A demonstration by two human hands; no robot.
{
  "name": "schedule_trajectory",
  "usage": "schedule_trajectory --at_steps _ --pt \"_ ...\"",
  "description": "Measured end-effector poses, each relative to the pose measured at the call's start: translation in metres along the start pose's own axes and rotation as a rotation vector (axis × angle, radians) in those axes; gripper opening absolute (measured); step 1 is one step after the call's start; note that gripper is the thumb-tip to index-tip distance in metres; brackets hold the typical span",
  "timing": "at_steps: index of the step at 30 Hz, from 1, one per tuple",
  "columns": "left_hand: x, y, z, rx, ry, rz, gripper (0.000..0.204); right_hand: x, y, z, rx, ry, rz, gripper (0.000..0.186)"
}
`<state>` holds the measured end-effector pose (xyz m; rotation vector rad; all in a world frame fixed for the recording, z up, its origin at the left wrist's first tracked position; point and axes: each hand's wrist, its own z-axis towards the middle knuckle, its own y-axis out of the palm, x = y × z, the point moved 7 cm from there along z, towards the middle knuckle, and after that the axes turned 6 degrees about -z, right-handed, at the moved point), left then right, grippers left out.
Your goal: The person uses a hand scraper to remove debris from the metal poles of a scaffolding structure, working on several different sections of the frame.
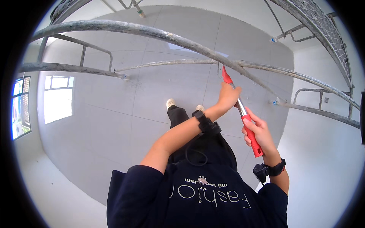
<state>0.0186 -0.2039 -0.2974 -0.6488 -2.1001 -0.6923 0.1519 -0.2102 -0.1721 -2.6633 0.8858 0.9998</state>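
My right hand (257, 131) grips the red handle of a long tool (243, 114) with a metal shaft and a red tip that points up toward a scaffold tube (159, 34). My left hand (228, 97) closes around the same tool's shaft higher up, just below the red tip. Both wrists wear black bands. I look down past my dark top at my own legs and light shoes (171, 102) on a grey tiled floor.
Dirty grey scaffold tubes cross the view from left to right, with side rails (83, 57) at left and a rail (323, 110) at right. A mesh platform (323, 26) curves at upper right. Windows (57, 98) are at left. White walls surround the floor.
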Motion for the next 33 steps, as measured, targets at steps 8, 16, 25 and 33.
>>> schedule_trajectory --at_steps 8,16,25,33 --pt "0.007 -0.004 -0.004 -0.082 0.085 -0.068 0.026 0.007 0.004 0.002 -0.012 -0.02 -0.008 0.053" --pt "0.005 -0.005 -0.007 -0.113 0.021 -0.031 0.017 0.023 -0.001 0.008 0.013 -0.106 -0.068 0.05" --pt "-0.013 -0.149 0.054 0.0 -0.124 0.067 0.014 0.019 0.089 0.101 -0.097 -0.215 -0.106 0.041" --pt "-0.016 -0.243 0.13 -0.181 -0.239 0.12 0.018 -0.019 0.146 0.118 -0.093 -0.248 -0.691 0.018"
